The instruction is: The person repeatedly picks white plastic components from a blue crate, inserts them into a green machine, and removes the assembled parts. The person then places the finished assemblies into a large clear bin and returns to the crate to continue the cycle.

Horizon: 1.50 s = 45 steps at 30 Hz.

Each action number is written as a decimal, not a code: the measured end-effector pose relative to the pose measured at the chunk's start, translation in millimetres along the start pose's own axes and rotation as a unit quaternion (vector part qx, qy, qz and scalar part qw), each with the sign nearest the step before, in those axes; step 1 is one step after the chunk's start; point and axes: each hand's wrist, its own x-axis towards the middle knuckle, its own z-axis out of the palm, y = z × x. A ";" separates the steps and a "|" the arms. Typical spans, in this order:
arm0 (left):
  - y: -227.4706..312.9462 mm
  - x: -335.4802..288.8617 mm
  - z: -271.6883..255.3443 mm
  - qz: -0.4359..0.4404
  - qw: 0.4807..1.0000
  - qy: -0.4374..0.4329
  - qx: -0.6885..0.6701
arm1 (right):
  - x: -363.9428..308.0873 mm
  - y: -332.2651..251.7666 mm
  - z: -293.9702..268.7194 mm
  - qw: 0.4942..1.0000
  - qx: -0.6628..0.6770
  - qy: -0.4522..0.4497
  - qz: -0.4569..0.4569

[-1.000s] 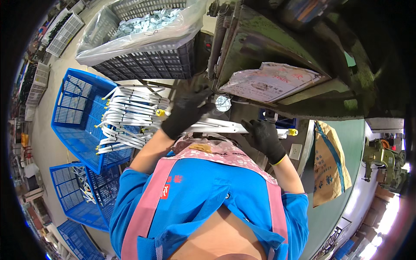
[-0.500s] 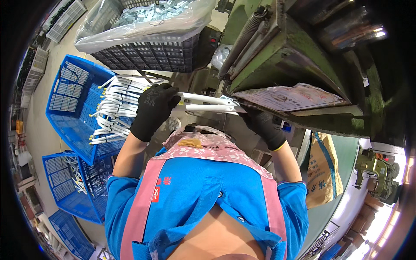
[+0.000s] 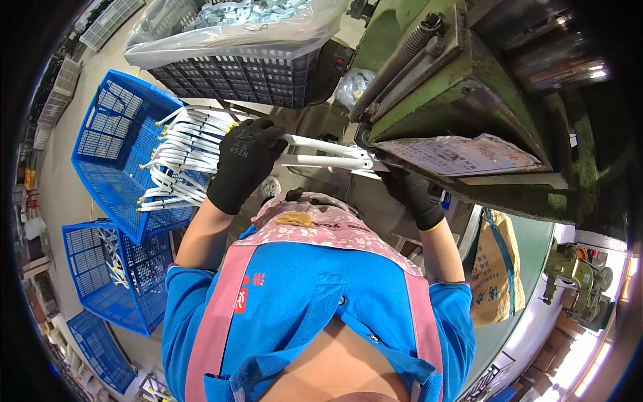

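My left hand (image 3: 245,163), in a black work glove, is closed round the left part of a white metal tube frame (image 3: 321,161). Its two tubes run side by side to the right and come together at a jointed end with small holes. At that end my right hand (image 3: 410,195), also gloved in black, grips the frame from the near side; its fingertips are partly hidden under the green machine's edge. Just left of my left hand, a row of bent white tubes (image 3: 181,154) with yellow tips lies across a blue plastic crate (image 3: 100,161).
A green machine (image 3: 462,100) with a coil spring and a papered plate overhangs my right hand. At the far left stands a black crate (image 3: 228,80) lined with clear plastic, full of small pale parts. Another blue crate (image 3: 114,275) sits nearer. A brown sack (image 3: 495,268) leans at right.
The view has shifted slightly, so crates and machine sit differently in the picture. Both hands stay on the tube frame, whose jointed end now shows more clearly.
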 end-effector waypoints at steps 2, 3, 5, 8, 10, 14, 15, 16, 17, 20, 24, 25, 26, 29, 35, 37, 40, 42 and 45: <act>-1.1 -0.6 2.1 0.002 1.000 0.001 -0.005 | -0.6 0.7 0.5 1.000 -0.030 0.005 -0.001; -1.9 -0.8 3.5 0.003 1.000 0.001 -0.010 | -1.4 1.4 1.6 0.999 -0.046 0.008 -0.002; -3.5 -1.7 6.5 0.000 1.000 -0.006 -0.014 | -3.2 4.2 4.4 0.999 -0.049 0.005 -0.012; -4.6 -3.1 10.4 -0.015 1.000 -0.025 -0.008 | -4.4 11.4 6.0 0.999 -0.039 -0.037 -0.002; -4.1 -3.7 11.5 -0.032 0.998 -0.049 -0.005 | -3.4 16.3 4.1 0.990 -0.006 -0.129 0.050; -1.4 -1.8 9.3 -0.025 0.999 -0.023 -0.022 | 1.5 20.8 -2.8 0.902 0.220 -0.281 0.241; -0.8 -1.5 7.4 -0.032 0.998 -0.041 -0.033 | 2.7 18.3 -0.6 0.887 0.302 -0.233 0.259; -0.4 -1.2 5.4 -0.040 0.996 -0.057 -0.047 | 2.8 17.3 -1.2 0.865 0.382 -0.184 0.269; -0.1 -1.4 3.3 -0.037 0.995 -0.079 -0.056 | 3.5 14.3 2.8 0.852 0.455 -0.083 0.244; -0.8 -3.4 -1.5 -0.020 0.989 -0.122 -0.083 | 3.1 13.0 10.0 0.792 0.573 0.015 0.209; -4.9 -6.4 -0.1 0.009 0.989 -0.119 -0.083 | 0.1 21.6 17.7 0.756 0.621 0.005 0.207; -6.0 -6.7 1.9 0.008 0.989 -0.123 -0.078 | -0.8 24.0 19.2 0.748 0.629 0.004 0.209; -7.4 -6.8 4.0 0.026 0.992 -0.099 -0.077 | -2.1 26.8 19.3 0.739 0.639 0.005 0.212; -10.4 -7.1 10.0 0.046 0.993 -0.078 -0.078 | -4.6 30.3 21.3 0.782 0.583 0.003 0.221; -10.9 -11.7 15.2 0.025 0.992 -0.082 -0.087 | -3.1 31.9 9.3 0.781 0.588 -0.100 0.184; -10.1 -11.4 15.6 0.025 0.993 -0.059 -0.100 | -3.2 28.7 1.0 0.751 0.610 -0.080 0.240; -6.7 -10.6 11.7 0.037 0.990 0.000 -0.137 | -9.4 18.6 -10.7 0.805 0.513 -0.073 0.287; -2.9 -13.3 3.6 -0.043 0.977 -0.066 -0.200 | -15.0 13.6 -14.0 0.958 0.141 -0.147 0.203; 9.4 -24.2 -6.6 -0.197 0.874 -0.186 -0.403 | -24.4 11.8 -7.1 0.932 0.234 -0.136 0.241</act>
